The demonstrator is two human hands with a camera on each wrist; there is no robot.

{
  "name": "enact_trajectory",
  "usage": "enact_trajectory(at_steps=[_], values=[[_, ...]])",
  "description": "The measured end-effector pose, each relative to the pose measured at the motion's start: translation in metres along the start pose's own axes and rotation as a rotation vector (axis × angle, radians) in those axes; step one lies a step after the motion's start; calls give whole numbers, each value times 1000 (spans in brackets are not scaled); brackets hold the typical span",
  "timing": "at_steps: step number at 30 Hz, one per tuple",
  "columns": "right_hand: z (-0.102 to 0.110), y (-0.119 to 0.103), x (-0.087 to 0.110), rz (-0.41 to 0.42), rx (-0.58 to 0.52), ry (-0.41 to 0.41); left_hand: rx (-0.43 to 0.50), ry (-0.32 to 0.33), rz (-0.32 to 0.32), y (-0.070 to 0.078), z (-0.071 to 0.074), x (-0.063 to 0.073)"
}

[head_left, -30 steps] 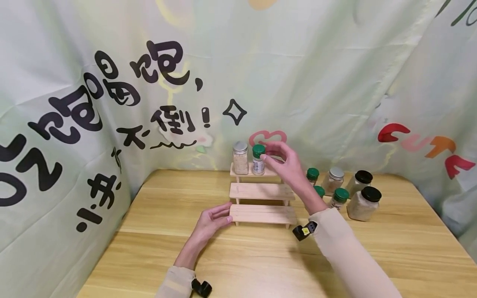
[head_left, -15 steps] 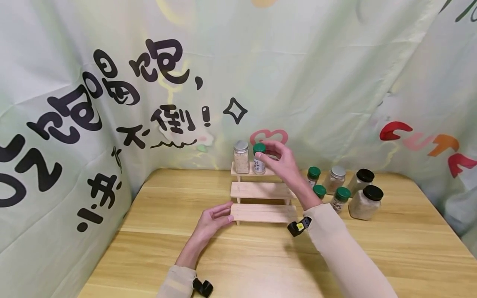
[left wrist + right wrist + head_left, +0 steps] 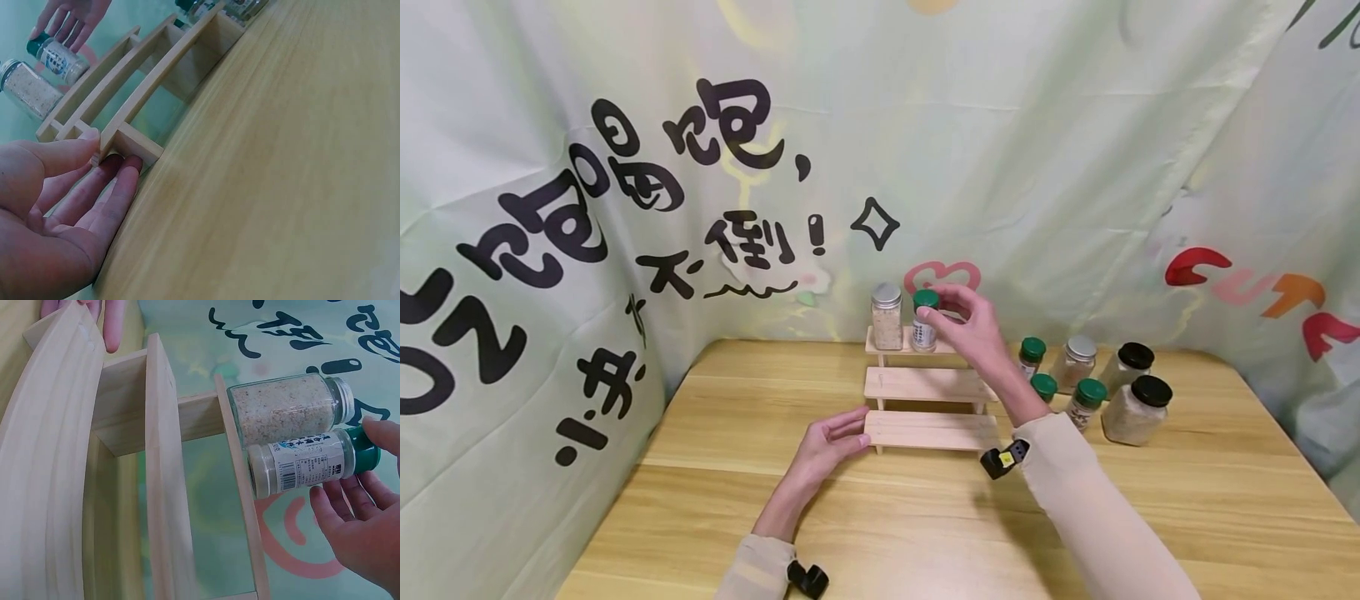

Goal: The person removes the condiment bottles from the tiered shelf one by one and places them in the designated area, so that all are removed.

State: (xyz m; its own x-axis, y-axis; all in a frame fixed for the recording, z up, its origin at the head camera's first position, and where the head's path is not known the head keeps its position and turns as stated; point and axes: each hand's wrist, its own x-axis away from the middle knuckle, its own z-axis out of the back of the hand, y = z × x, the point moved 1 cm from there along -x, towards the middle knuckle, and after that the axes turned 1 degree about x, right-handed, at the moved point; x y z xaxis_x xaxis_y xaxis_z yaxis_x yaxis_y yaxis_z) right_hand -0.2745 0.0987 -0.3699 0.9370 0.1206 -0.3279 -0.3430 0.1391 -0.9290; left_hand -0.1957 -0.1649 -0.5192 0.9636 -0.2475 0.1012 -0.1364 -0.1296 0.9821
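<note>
A three-tier wooden rack (image 3: 928,384) stands on the table. On its top tier, a jar with a silver lid (image 3: 887,318) and pale grainy contents stands at the left end. Just right of it stands a smaller spice jar with a green lid (image 3: 924,333) and a printed label, shown closely in the right wrist view. My right hand (image 3: 973,329) pinches this spice jar near its lid, thumb on the front and fingers behind. My left hand (image 3: 69,206) holds the left end of the lowest tier, thumb on the board and fingertips at the leg below.
Right of the rack, several jars stand on the table: green-lidded spice jars (image 3: 1086,402), a silver-lidded jar (image 3: 1077,365), and two black-lidded jars, the nearer black-lidded jar (image 3: 1137,412) being large. A printed cloth (image 3: 1037,167) hangs close behind the rack.
The green-lidded spice jar has shifted slightly right, opening a small gap from the silver-lidded jar. My right wrist has moved a little left; my left hand stays on the rack.
</note>
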Motion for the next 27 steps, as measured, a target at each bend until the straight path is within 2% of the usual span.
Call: enact_trajectory(at_steps=[12, 19, 27], values=[[7, -10, 11, 41, -12, 2, 7, -17, -3, -2, 2, -1], [16, -16, 20, 13, -5, 2, -11, -15, -10, 0, 2, -1], [21, -19, 31, 48, 7, 13, -11, -13, -6, 1, 1, 0]])
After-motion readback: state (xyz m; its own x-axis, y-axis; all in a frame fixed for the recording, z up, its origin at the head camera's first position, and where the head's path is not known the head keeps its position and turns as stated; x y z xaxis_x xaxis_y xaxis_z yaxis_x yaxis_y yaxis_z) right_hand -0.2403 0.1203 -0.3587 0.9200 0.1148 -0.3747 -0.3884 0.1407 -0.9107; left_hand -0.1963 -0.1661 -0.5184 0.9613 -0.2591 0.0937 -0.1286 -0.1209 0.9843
